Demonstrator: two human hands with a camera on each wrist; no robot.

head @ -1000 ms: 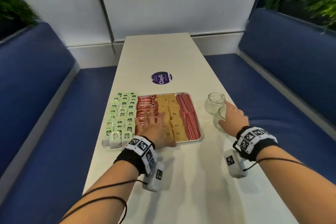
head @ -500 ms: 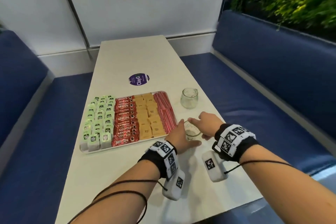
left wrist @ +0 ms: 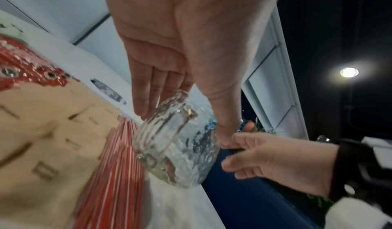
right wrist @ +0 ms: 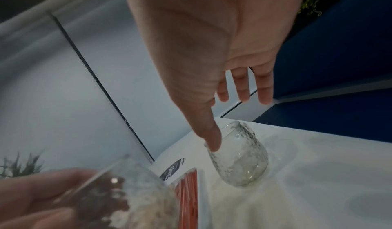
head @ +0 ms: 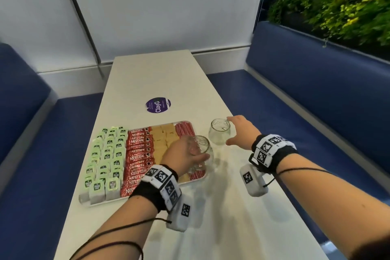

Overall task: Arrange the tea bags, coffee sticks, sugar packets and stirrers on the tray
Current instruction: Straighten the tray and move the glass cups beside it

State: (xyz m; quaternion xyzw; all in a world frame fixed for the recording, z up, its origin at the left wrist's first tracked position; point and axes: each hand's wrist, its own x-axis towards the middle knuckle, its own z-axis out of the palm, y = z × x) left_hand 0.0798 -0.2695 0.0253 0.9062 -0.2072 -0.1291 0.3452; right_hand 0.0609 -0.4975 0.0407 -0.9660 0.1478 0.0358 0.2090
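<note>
A tray (head: 95, 204) on the white table holds rows of green tea bags (head: 105, 158), red coffee sticks (head: 139, 154), tan sugar packets (head: 162, 139) and red-and-white stirrers (head: 185, 131). My left hand (head: 196, 152) grips an empty glass jar (head: 203, 144) (left wrist: 176, 148), tilted and lifted over the tray's right edge. Fingers lie on its far side and the thumb on its near side. My right hand (head: 229, 131) reaches round a second empty jar (head: 219, 135) (right wrist: 239, 157), which stands on the table right of the tray. The thumb touches its rim and the fingers are straight.
A round purple sticker (head: 158, 105) lies on the table beyond the tray. Blue benches (head: 316, 101) run along both long sides of the narrow table. A white wall closes the far end, and green plants (head: 337, 2) stand behind the right bench.
My left hand left the packets on the tray, moved right and lifted the near jar. My right hand let go of that jar and reached to the far one.
</note>
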